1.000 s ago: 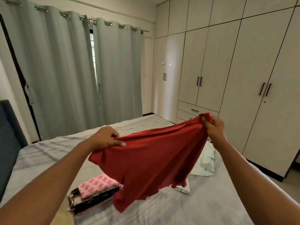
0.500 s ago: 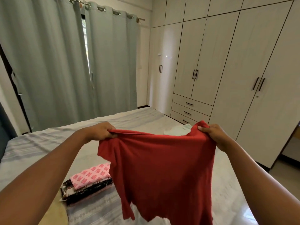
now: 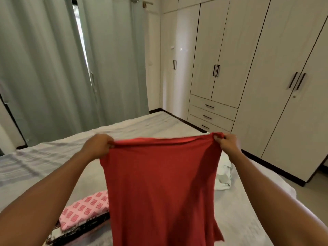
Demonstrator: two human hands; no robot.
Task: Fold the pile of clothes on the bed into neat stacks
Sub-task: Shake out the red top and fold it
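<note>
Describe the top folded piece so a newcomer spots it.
On the grey bed, look at its near left part, beside the hanging red shirt. The folded pink cloth tops a small stack there; its red square print sets it apart from the dark patterned cloth beneath.

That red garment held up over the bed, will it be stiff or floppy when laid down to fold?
Probably floppy: the red garment hangs limp below where the left hand and right hand grip its top edge. Likely light, since the two grips at the corners alone carry it. It may crumple unless lowered flat onto the bed.
</note>
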